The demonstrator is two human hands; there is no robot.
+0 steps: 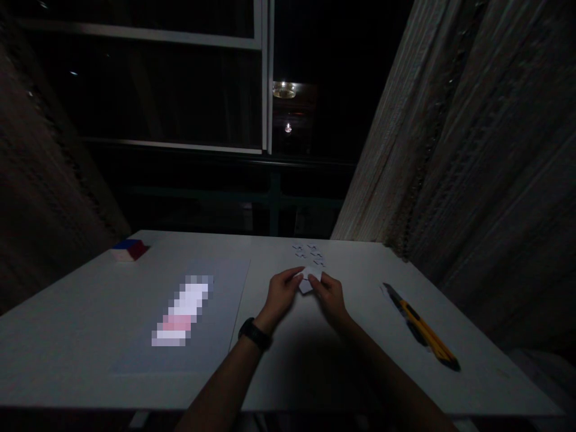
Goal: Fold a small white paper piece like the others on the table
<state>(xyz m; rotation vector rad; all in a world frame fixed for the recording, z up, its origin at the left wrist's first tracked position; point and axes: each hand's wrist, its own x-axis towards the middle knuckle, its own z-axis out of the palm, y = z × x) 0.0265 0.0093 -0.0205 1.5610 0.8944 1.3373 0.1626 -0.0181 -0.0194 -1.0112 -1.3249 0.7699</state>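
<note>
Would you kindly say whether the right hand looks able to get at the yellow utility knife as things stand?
Probably yes: nothing visible stands between the right hand and the yellow utility knife, lying to its right on the table, though it would likely first release the white paper.

From here I see matt paper pc [306, 285], smooth matt-ish tbl [67, 342], R cutter [423, 329] w/ plastic-looking body [434, 343] & metal-looking blade [394, 293], far R curtain [427, 120] rough woven cloth.
</note>
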